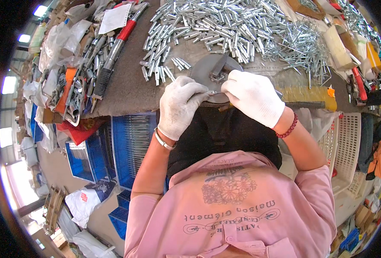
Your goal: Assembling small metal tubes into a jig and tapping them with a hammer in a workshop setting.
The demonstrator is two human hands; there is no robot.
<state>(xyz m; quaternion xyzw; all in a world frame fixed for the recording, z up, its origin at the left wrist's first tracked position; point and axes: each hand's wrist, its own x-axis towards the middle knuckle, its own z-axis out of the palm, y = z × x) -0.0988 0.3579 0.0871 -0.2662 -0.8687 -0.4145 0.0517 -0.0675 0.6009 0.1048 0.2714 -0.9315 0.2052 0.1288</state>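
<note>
Both gloved: left hand [179, 105] and right hand [254, 95] pinched narrow on a small metal piece [211, 92] at near edge of round grey jig plate [212, 71], table centre. Looks mid-assembly; what exactly sits in fingers too small to tell. Big heap of silver tubes [207, 26] far, seemingly undone; wire pins [304, 45] far right. Tools with red handles [113, 47] left, blue crates [130, 146] near left. Nothing blocking hands.

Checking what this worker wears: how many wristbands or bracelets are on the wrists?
2. A silver band sits on the left wrist below the gloved left hand; a dark red beaded bracelet circles the right wrist beside the right hand.
</note>
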